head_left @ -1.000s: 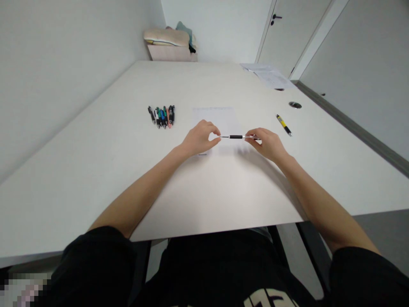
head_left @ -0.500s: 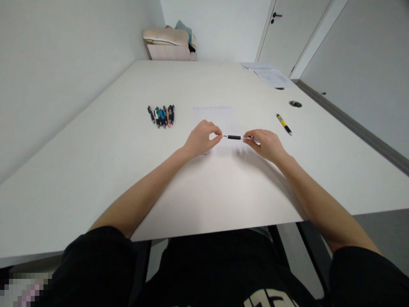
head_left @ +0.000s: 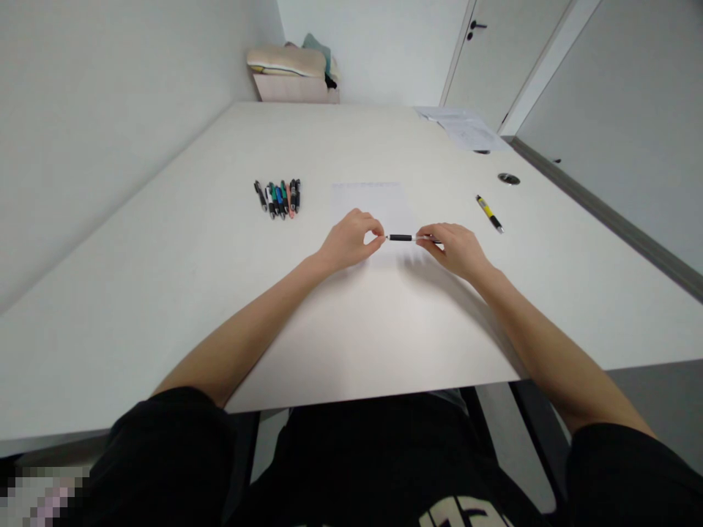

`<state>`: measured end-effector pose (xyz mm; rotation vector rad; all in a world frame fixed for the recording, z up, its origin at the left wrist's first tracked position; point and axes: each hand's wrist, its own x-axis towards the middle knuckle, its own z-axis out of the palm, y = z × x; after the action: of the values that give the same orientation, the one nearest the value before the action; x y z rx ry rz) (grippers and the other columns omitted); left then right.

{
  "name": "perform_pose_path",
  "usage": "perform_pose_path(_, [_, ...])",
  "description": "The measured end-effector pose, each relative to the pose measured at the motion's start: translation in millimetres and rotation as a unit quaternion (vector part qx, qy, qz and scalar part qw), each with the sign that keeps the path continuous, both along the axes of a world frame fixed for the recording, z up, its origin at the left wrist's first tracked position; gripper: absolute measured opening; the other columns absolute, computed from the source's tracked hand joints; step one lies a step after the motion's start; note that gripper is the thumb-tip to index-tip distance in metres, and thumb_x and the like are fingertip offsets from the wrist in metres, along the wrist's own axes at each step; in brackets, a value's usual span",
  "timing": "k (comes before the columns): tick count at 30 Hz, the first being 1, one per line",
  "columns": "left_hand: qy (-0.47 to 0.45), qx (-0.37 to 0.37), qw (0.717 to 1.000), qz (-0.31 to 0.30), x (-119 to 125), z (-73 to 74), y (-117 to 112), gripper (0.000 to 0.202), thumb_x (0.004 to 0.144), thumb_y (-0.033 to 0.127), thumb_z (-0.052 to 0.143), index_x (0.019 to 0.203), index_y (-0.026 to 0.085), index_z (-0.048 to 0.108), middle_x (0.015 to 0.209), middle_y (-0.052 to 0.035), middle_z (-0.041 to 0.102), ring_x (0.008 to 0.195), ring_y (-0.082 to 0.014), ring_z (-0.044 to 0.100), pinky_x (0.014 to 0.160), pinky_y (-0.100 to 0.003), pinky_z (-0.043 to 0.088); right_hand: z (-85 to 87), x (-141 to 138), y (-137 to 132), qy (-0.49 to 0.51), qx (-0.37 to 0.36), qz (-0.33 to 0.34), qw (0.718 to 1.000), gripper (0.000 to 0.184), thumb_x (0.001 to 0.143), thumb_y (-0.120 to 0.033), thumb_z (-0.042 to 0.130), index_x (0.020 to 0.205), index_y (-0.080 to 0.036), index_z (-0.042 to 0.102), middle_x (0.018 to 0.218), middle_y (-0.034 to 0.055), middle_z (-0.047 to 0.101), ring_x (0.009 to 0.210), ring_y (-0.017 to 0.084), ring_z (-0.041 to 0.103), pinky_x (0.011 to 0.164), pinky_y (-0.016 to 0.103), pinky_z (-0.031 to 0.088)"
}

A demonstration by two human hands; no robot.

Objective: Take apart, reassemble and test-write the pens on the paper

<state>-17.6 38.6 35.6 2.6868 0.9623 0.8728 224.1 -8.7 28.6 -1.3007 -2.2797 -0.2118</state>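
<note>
Both hands hold a thin pen (head_left: 403, 237) with a black grip level above a white sheet of paper (head_left: 373, 201) on the white table (head_left: 192, 256). My left hand (head_left: 348, 240) pinches the pen's left tip with fingers closed. At the other end my right hand (head_left: 455, 247) grips the clear barrel, fingers curled round it. The part of the pen inside each hand is hidden.
A row of several coloured pens (head_left: 278, 197) lies to the left of the sheet. A yellow and black pen (head_left: 488, 213) lies to the right, near a round cable hole (head_left: 508, 178). Loose papers (head_left: 464, 130) sit at the far right. A door (head_left: 499, 51) stands beyond.
My hands have drawn closer together along the pen, so less of it shows between them. The left hand moved slightly right and the pen dropped a little lower.
</note>
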Motion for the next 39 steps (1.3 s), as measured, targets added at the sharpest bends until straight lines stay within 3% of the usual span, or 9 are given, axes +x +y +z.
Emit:
perform_pose_path(7, [0.003, -0.003, 1.000, -0.022, 1, 0.7, 0, 0.015, 0.084, 0.027, 0.050, 0.084, 0.018, 0.062, 0.086, -0.0038, 0.066, 0.087, -0.0181, 0.056, 0.085, -0.035, 0.041, -1.0, -1, 0, 0.003, -0.004, -0.009, 1.000, 0.023, 0.090, -0.036, 0.046, 0.093, -0.020, 0.063, 0.085, 0.0053, 0.070, 0.073, 0.018, 0.063, 0.068, 0.030, 0.043])
perform_pose_path(12, [0.017, -0.004, 0.999, -0.047, -4, 9.8, -1, 0.023, 0.085, 0.035, 0.050, 0.096, 0.018, 0.061, 0.092, -0.0055, 0.065, 0.091, -0.0191, 0.056, 0.087, -0.036, 0.041, -4.9, 2, 3, 0.002, -0.008, -0.016, 1.000, 0.023, 0.090, -0.035, 0.046, 0.094, -0.020, 0.062, 0.083, 0.0053, 0.070, 0.071, 0.018, 0.063, 0.067, 0.030, 0.043])
perform_pose_path(17, [0.055, -0.019, 0.998, -0.025, -27, 16.3, 5, 0.023, 0.085, 0.034, 0.047, 0.085, 0.018, 0.063, 0.089, -0.0056, 0.066, 0.089, -0.0195, 0.056, 0.088, -0.036, 0.040, -8.8, 6, 5, 0.015, -0.016, -0.017, 1.000, 0.023, 0.090, -0.036, 0.045, 0.094, -0.021, 0.062, 0.086, 0.0057, 0.070, 0.075, 0.018, 0.063, 0.067, 0.031, 0.044])
perform_pose_path(25, [0.116, -0.075, 0.990, -0.011, -63, -6.7, 0, 0.021, 0.081, 0.032, 0.051, 0.080, 0.017, 0.066, 0.086, -0.0074, 0.066, 0.087, -0.0215, 0.057, 0.090, -0.041, 0.039, -9.8, 5, 6, 0.021, -0.029, -0.017, 0.999, 0.023, 0.090, -0.037, 0.045, 0.094, -0.022, 0.062, 0.087, 0.0050, 0.070, 0.076, 0.018, 0.063, 0.067, 0.030, 0.044])
perform_pose_path(32, [0.086, -0.057, 0.994, 0.018, -70, -19.4, -14, 0.022, 0.080, 0.033, 0.055, 0.086, 0.017, 0.069, 0.094, -0.0087, 0.063, 0.093, -0.0221, 0.054, 0.088, -0.039, 0.043, -8.8, 4, 5, 0.020, -0.030, -0.020, 0.999, 0.019, 0.089, -0.033, 0.048, 0.093, -0.021, 0.062, 0.085, 0.0046, 0.070, 0.076, 0.018, 0.064, 0.067, 0.029, 0.044])
perform_pose_path(39, [0.103, -0.037, 0.994, 0.018, -70, -21.6, -18, 0.021, 0.081, 0.030, 0.053, 0.081, 0.020, 0.071, 0.092, -0.0074, 0.065, 0.095, -0.0224, 0.053, 0.086, -0.038, 0.044, -7.4, 3, 4, 0.023, -0.026, -0.018, 0.999, 0.019, 0.089, -0.034, 0.047, 0.093, -0.021, 0.061, 0.084, 0.0043, 0.070, 0.075, 0.018, 0.064, 0.066, 0.029, 0.044])
